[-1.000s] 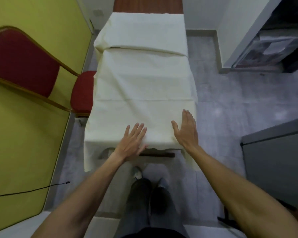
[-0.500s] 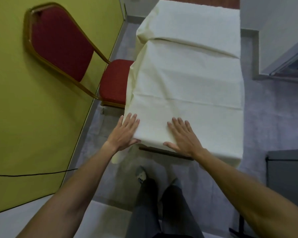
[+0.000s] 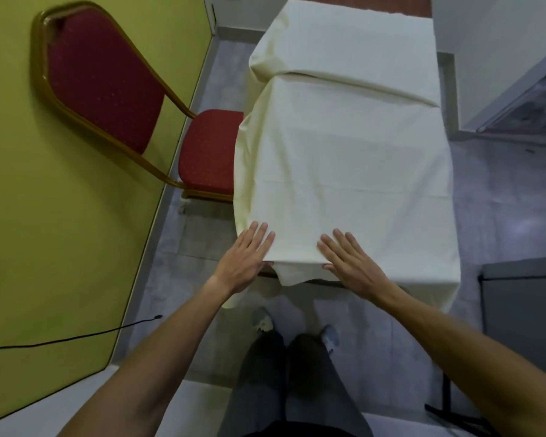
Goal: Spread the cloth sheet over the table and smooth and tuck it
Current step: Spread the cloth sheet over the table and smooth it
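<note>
A cream cloth sheet (image 3: 344, 152) covers the long table and hangs over its sides and near end. A raised fold crosses it at the far part. A strip of the dark table edge (image 3: 325, 281) shows under the near hem. My left hand (image 3: 245, 258) lies flat with straight fingers on the near left corner of the sheet. My right hand (image 3: 349, 260) presses flat on the sheet near the front edge, a little right of the left hand. Between the two hands a flap of cloth droops over the edge.
A red chair with a gold frame (image 3: 114, 99) stands against the yellow-green wall on the left, its seat (image 3: 210, 152) touching the hanging cloth. A black cable (image 3: 76, 337) runs along the wall. A grey cabinet (image 3: 524, 310) stands at the right. My legs are below the table's end.
Both hands have slid left along the near end of the sheet, from the middle and right edge to the left corner and middle. The view has turned left too.
</note>
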The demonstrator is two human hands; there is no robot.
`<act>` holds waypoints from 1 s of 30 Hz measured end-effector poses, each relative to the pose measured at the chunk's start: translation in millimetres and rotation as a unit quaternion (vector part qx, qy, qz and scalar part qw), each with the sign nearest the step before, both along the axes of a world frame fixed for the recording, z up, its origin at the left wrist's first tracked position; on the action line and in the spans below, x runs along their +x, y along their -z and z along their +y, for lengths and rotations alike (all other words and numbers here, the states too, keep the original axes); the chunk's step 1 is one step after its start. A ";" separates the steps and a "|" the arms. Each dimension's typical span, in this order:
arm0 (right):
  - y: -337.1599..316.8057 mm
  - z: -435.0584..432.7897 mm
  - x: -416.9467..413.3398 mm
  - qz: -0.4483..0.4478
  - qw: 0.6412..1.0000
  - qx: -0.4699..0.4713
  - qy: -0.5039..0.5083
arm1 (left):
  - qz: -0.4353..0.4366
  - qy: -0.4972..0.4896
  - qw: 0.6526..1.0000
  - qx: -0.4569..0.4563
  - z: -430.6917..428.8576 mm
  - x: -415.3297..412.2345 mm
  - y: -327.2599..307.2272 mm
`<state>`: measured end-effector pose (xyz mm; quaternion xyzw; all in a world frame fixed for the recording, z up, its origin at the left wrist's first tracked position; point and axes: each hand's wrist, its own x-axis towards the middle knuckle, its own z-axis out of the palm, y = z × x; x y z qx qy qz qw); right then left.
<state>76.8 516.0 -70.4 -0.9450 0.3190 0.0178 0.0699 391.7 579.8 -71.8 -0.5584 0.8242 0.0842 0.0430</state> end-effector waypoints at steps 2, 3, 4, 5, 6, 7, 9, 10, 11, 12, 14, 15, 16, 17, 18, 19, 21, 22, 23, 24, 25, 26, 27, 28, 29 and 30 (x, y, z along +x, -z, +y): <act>-5.9 2.1 1.6 -0.003 1.000 0.010 0.012 | 0.003 0.003 1.000 -0.003 2.4 0.2 -5.1; -8.5 3.3 1.6 0.000 1.000 0.015 0.016 | 0.005 0.005 1.000 -0.002 3.4 0.8 -5.8; -10.1 4.4 1.3 0.002 1.000 0.018 0.019 | 0.007 0.006 1.000 -0.003 4.5 1.5 -5.4; -11.6 5.5 1.2 0.003 1.000 0.021 0.020 | 0.009 0.006 1.000 -0.003 5.1 1.9 -5.2; -12.9 6.7 1.4 0.002 1.000 0.022 0.021 | 0.011 0.006 1.000 0.000 5.6 1.6 -5.4; -13.9 8.4 1.4 0.001 0.999 0.024 0.021 | 0.011 0.005 1.000 0.003 6.7 1.2 -5.8; -14.6 12.2 0.4 -0.002 0.999 0.032 0.022 | 0.008 0.006 1.000 0.002 10.2 0.2 -7.0; -15.0 13.9 -0.5 -0.002 0.999 0.034 0.022 | 0.005 0.006 1.000 0.000 12.3 0.0 -8.2; -15.7 15.5 -1.0 -0.001 0.999 0.036 0.023 | 0.002 0.005 1.000 -0.001 14.2 0.1 -9.8; -15.9 17.0 -1.2 0.001 0.999 0.037 0.024 | 0.000 0.003 1.000 0.000 16.4 0.1 -11.1; -15.1 20.8 -1.8 0.007 0.999 0.039 0.023 | -0.005 0.001 1.000 0.005 22.0 -0.1 -11.4; -13.4 22.9 -3.0 0.012 0.999 0.041 0.022 | -0.010 0.000 1.000 0.004 24.6 0.0 -10.5; -11.0 25.0 -4.8 0.020 0.999 0.043 0.021 | -0.014 0.001 1.000 0.004 26.9 0.4 -8.9; -9.5 27.1 -6.6 0.030 0.998 0.045 0.022 | -0.016 0.003 1.000 0.003 28.7 1.5 -8.3; -9.9 28.9 -6.8 0.040 0.998 0.046 0.026 | -0.015 0.003 1.000 0.002 30.4 3.0 -7.3; -11.6 30.7 -4.4 0.046 0.997 0.045 0.033 | -0.013 -0.007 1.000 0.003 32.7 4.9 -6.7; -15.2 34.6 9.1 0.041 0.997 0.043 0.045 | -0.001 -0.068 0.998 0.018 38.4 8.6 -6.1; -16.1 37.1 19.2 0.029 0.998 0.043 0.046 | 0.016 -0.118 0.992 0.029 42.9 11.0 -5.0; -16.2 39.6 31.7 0.012 0.998 0.043 0.041 | 0.033 -0.171 0.984 0.043 47.7 13.2 -3.2; -15.9 41.4 45.8 -0.009 0.999 0.041 0.030 | 0.042 -0.217 0.973 0.065 52.3 14.7 -0.1; -15.7 41.7 61.0 -0.026 0.999 0.039 0.014 | 0.047 -0.247 0.964 0.091 56.0 15.8 2.8; -15.2 40.9 75.5 -0.036 0.999 0.040 -0.004 | 0.053 -0.266 0.956 0.116 59.2 16.3 6.1; -14.9 40.0 88.6 -0.041 0.998 0.041 -0.020 | 0.065 -0.280 0.949 0.131 62.0 16.1 9.7; -13.9 38.6 100.3 -0.040 0.998 0.042 -0.030 | 0.080 -0.293 0.943 0.136 62.9 14.9 14.5; -13.0 36.7 110.8 -0.035 0.998 0.045 -0.034 | 0.092 -0.303 0.939 0.136 62.7 13.1 17.6; -12.7 34.3 120.6 -0.027 0.998 0.047 -0.033 | 0.102 -0.307 0.937 0.134 61.0 11.0 20.3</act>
